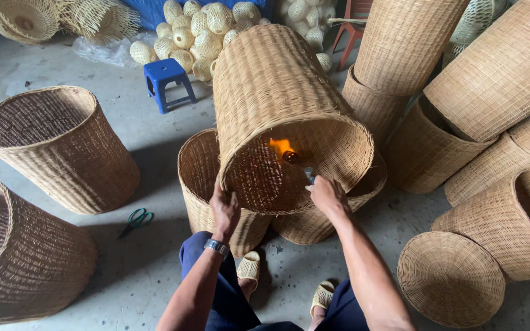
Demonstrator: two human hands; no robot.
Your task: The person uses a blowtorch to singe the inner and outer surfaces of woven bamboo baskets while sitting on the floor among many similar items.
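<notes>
Knees in dark blue trousers at bottom edge, pale woven sandals (250, 268) on concrete floor (154, 122). Wristwatch (216, 247) on left wrist. Left hand (224, 209) clamped on near rim of tilted wicker basket (277, 110), fingers curled over the edge. Right hand (327, 194) closed around small torch (308, 175), nozzle aimed into basket mouth. Orange flame (282, 146) burning against inner weave. Tilted basket propped mouth-toward-camera atop two upright baskets (199, 178), at centre of view. Green-handled scissors (137, 219) on floor to left, near large basket (62, 147). Blue stool (168, 83) beyond, beside heap of small pale woven balls (197, 30). Flat woven lid (450, 279) at right, near stacked baskets (498, 79).
</notes>
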